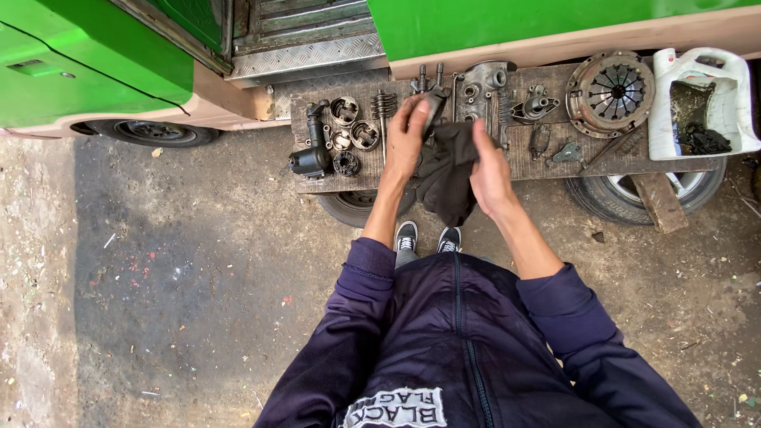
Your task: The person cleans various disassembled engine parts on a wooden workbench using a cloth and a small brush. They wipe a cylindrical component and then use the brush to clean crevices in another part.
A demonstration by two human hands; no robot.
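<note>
Standing outdoors in daylight on stained, gritty dirt ground [158, 301]; lying across two tyres [634, 194], a wooden plank [539, 162]; looming behind, a green vehicle [95, 55].

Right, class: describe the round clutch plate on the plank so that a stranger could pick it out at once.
Start at the wooden plank laid across two tyres beside the green vehicle. Follow it towards its right end, just before the cut-open white plastic jug. There lies the clutch plate: the largest round part on the plank, a rusty disc with metal fingers radiating from its centre.
</note>
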